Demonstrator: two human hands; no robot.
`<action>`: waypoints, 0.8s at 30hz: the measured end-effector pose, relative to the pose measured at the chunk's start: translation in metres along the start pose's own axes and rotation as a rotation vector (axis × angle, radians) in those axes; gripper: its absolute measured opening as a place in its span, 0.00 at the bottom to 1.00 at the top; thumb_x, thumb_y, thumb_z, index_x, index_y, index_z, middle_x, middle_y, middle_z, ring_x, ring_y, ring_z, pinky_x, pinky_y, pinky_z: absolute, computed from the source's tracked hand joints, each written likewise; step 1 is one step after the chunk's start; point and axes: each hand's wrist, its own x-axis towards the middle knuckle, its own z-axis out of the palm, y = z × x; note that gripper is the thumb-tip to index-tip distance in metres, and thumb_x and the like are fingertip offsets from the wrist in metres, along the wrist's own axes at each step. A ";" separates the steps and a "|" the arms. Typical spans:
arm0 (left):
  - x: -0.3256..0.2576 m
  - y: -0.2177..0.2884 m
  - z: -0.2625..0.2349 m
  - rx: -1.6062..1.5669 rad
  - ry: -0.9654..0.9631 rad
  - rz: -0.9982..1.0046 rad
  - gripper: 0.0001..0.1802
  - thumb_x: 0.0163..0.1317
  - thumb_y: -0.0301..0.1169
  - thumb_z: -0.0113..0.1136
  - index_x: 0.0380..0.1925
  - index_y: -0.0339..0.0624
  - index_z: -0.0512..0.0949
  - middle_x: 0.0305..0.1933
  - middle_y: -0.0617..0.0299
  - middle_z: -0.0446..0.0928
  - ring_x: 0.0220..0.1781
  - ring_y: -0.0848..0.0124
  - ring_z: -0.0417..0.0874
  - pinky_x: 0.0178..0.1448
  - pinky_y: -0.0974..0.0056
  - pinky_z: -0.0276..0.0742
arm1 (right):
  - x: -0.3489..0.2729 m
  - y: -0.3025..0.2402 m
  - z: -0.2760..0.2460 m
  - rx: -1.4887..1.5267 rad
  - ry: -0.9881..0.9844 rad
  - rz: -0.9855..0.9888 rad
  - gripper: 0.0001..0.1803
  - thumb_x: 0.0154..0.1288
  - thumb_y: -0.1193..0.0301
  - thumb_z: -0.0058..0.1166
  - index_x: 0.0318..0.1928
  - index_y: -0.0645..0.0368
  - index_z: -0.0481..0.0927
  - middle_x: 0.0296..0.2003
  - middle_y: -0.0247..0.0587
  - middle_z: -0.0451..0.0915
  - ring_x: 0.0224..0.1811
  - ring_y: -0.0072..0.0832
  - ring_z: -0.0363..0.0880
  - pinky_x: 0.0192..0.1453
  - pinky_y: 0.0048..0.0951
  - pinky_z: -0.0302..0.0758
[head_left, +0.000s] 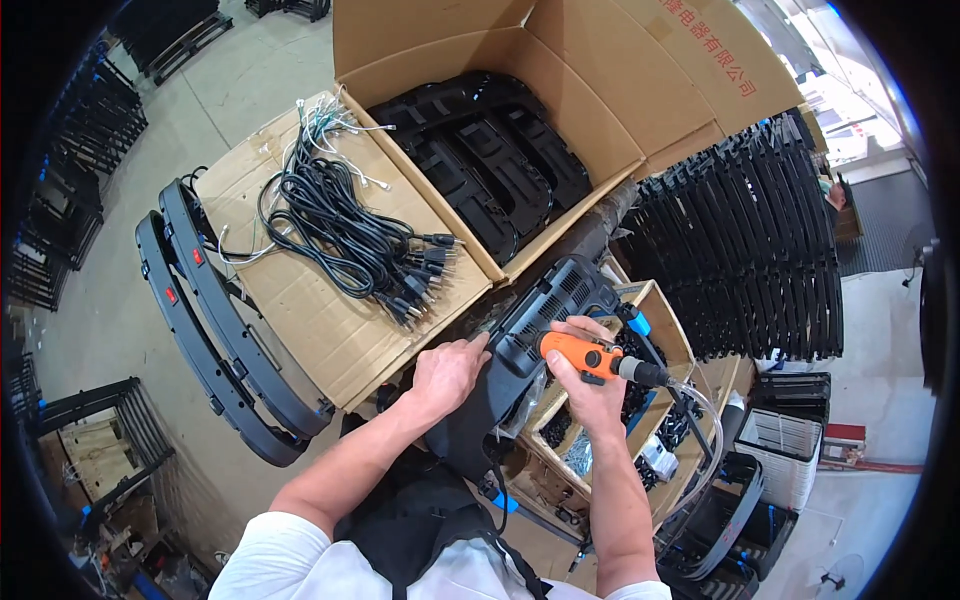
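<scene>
Orange screwdriver (585, 355) in right hand (590, 385) grip

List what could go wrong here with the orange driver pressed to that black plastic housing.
1. The left hand steadies the black plastic housing close to the orange pneumatic screwdriver held by the right hand; a slip might hit its fingers.
2. The clear air hose loops over the parts box and could snag.
3. The housing is propped, not clamped, so it might shift.
</scene>
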 end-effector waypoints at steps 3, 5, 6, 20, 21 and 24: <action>-0.001 -0.001 0.001 -0.011 0.025 0.004 0.15 0.72 0.39 0.59 0.53 0.45 0.79 0.32 0.54 0.83 0.36 0.53 0.87 0.36 0.49 0.82 | 0.001 0.001 0.001 0.009 0.001 0.008 0.29 0.65 0.77 0.67 0.64 0.63 0.72 0.58 0.48 0.83 0.60 0.31 0.81 0.67 0.34 0.77; -0.001 0.000 0.001 -0.024 0.036 0.007 0.15 0.72 0.39 0.59 0.53 0.46 0.80 0.32 0.54 0.83 0.36 0.53 0.87 0.36 0.50 0.82 | 0.002 0.000 0.001 0.005 0.002 0.020 0.29 0.64 0.77 0.67 0.64 0.63 0.73 0.58 0.47 0.83 0.60 0.31 0.81 0.67 0.34 0.77; 0.000 0.000 0.002 -0.025 0.038 0.005 0.15 0.72 0.38 0.59 0.53 0.46 0.80 0.32 0.54 0.83 0.36 0.53 0.87 0.36 0.50 0.82 | 0.003 0.001 0.002 0.008 0.000 0.014 0.29 0.64 0.76 0.67 0.64 0.63 0.73 0.58 0.48 0.83 0.60 0.31 0.81 0.68 0.34 0.77; -0.001 0.001 0.005 0.023 0.030 0.006 0.17 0.72 0.40 0.59 0.57 0.45 0.79 0.33 0.54 0.84 0.37 0.53 0.88 0.35 0.50 0.84 | 0.014 0.002 0.013 -0.082 -0.037 -0.022 0.28 0.64 0.75 0.68 0.63 0.64 0.74 0.57 0.48 0.84 0.59 0.31 0.82 0.68 0.34 0.77; -0.001 0.000 0.005 0.011 0.025 -0.003 0.18 0.72 0.40 0.59 0.57 0.45 0.79 0.33 0.54 0.84 0.37 0.53 0.88 0.36 0.50 0.84 | 0.014 0.001 0.014 -0.091 -0.047 -0.021 0.28 0.65 0.75 0.68 0.63 0.64 0.74 0.57 0.48 0.84 0.59 0.30 0.82 0.68 0.34 0.77; -0.001 -0.004 0.008 -0.013 0.015 -0.030 0.18 0.72 0.40 0.59 0.57 0.45 0.80 0.33 0.53 0.84 0.37 0.53 0.88 0.36 0.50 0.83 | 0.018 0.011 0.017 -0.124 -0.078 -0.018 0.27 0.65 0.75 0.68 0.63 0.64 0.74 0.56 0.47 0.83 0.59 0.30 0.82 0.67 0.33 0.77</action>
